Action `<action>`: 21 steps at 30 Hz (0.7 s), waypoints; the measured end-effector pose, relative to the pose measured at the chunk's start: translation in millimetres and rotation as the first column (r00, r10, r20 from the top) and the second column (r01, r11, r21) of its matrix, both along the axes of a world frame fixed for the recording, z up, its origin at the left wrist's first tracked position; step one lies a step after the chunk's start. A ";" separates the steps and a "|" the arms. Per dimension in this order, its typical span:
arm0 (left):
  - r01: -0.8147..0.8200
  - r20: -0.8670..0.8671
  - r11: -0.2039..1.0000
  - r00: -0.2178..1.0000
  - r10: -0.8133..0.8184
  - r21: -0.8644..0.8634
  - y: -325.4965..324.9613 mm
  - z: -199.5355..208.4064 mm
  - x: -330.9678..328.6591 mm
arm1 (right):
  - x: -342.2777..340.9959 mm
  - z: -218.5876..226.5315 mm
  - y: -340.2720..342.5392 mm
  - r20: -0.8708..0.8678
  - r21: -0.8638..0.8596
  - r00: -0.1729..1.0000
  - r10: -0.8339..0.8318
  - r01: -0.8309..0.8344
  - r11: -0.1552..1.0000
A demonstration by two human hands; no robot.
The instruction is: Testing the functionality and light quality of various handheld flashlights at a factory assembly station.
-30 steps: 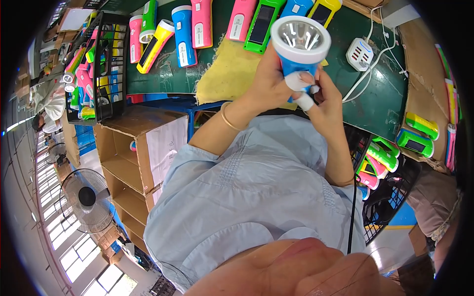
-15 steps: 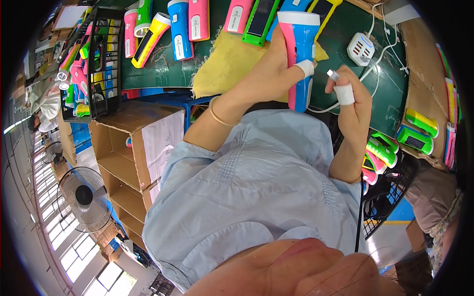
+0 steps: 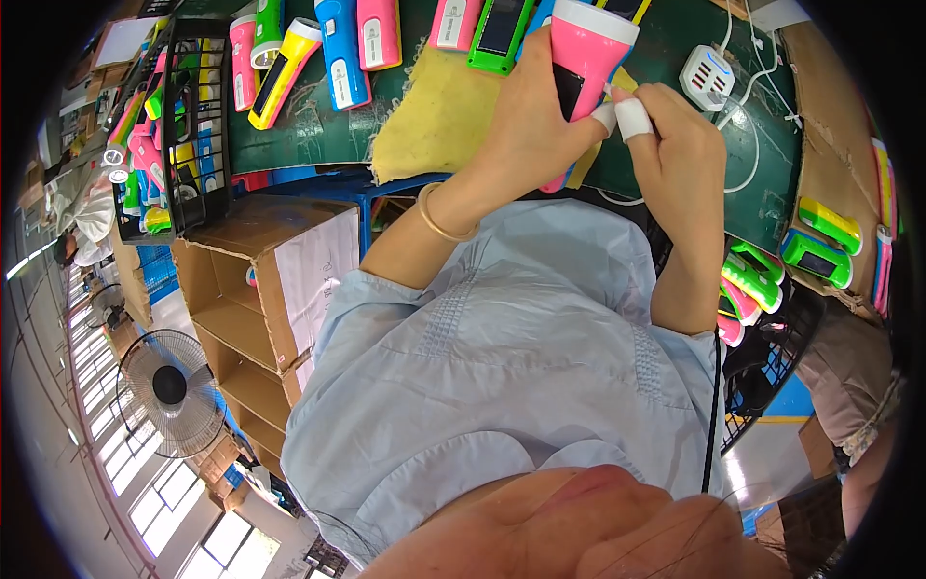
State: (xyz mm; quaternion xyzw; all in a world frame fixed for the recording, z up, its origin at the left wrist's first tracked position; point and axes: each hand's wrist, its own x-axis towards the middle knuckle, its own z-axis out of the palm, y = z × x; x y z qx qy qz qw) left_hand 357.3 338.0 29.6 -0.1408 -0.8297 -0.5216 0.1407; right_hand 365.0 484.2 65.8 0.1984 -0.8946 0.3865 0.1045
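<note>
My left hand (image 3: 526,121) is wrapped round a pink flashlight (image 3: 596,53) with a white head and a dark panel on its side. Its head points away from me, and the lower part of its body is mostly covered by my fingers. White tape (image 3: 604,117) covers my left thumb. Beside the flashlight, my right hand (image 3: 680,145) pinches a white cable plug (image 3: 609,89) close to the flashlight's side. Fingers hide most of the plug, so I cannot tell whether it is inserted. A finger of that hand also wears white tape (image 3: 635,119).
A yellow cloth (image 3: 434,116) lies on the green table (image 3: 299,140), below a row of flashlights, including a blue one (image 3: 342,63). A white USB charger (image 3: 707,77) with cables stands at right. Black basket (image 3: 198,183) and cardboard shelf (image 3: 241,309) are left; more flashlights (image 3: 752,275) are right.
The flashlight has turned in my left hand, bringing its pink side and dark panel into view. My right hand has moved up and left with the plug, against the flashlight.
</note>
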 end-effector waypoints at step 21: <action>0.090 0.520 0.592 0.386 -0.762 0.801 10.6 32.8 27.0 | -50.2 -16.4 32.3 0.074 -0.506 0.879 0.470 -0.373 0.777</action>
